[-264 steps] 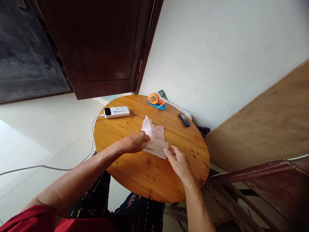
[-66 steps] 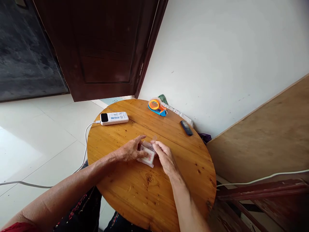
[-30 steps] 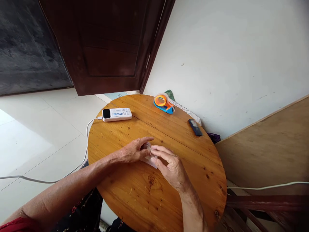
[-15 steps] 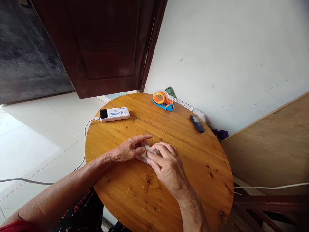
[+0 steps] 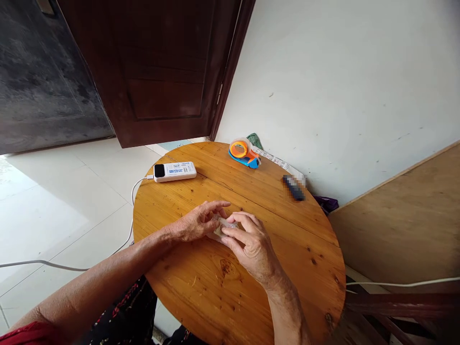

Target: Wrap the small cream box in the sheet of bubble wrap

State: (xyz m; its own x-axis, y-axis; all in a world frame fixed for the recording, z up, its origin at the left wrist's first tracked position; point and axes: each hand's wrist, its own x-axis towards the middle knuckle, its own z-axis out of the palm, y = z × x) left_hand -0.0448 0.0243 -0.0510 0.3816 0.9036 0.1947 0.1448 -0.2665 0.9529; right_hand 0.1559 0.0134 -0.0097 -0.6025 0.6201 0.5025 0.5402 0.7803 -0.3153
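Note:
A small, whitish, see-through packet (image 5: 218, 232) lies low at the middle of the round wooden table (image 5: 201, 287), largely covered by my fingers. My left hand (image 5: 201, 221) grips its left end, the thumb on top and the index finger stretched out beyond it. From the right, my right hand (image 5: 249, 239) pinches the other end with bent fingers and thumb. What the packet contains cannot be made out.
A white power bank (image 5: 175, 171) with a cable sits at the table's far left. At the back edge stands an orange and blue tape dispenser (image 5: 244, 153). A dark, blurred-out object (image 5: 293, 188) lies near the right rim. Beyond are a wall and a dark red door (image 5: 161, 72).
The whole view has shifted a little, so table and hands appear slightly further right. Both hands keep nearly the same hold on the packet, with only slight finger movement.

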